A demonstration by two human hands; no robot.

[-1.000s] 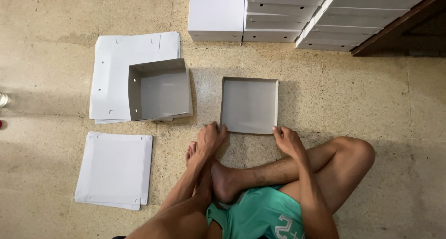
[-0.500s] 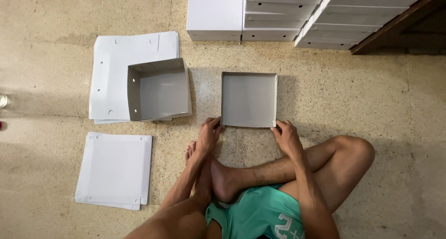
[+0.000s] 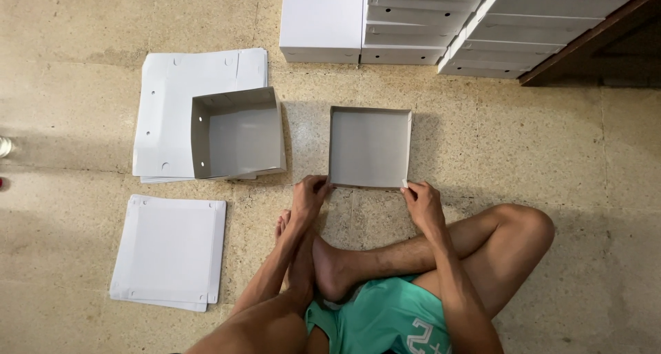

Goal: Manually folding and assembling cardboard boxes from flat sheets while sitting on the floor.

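Note:
A shallow square grey cardboard tray (image 3: 370,147) lies on the floor in front of my crossed legs. My left hand (image 3: 309,195) pinches its near left corner. My right hand (image 3: 420,201) grips its near right corner. Both hands hold the near wall of the tray. Left of it stands a deeper folded grey box (image 3: 236,132), partly open, resting on a stack of flat white sheets (image 3: 172,99).
A second stack of flat white cardboard sheets (image 3: 169,251) lies at the near left. Finished white boxes (image 3: 385,23) are piled along the far side. A dark wooden edge (image 3: 585,44) runs at the far right. The floor is speckled stone.
The tray has slid a little away from me. Both hands moved forward from the floor beside it onto its near corners.

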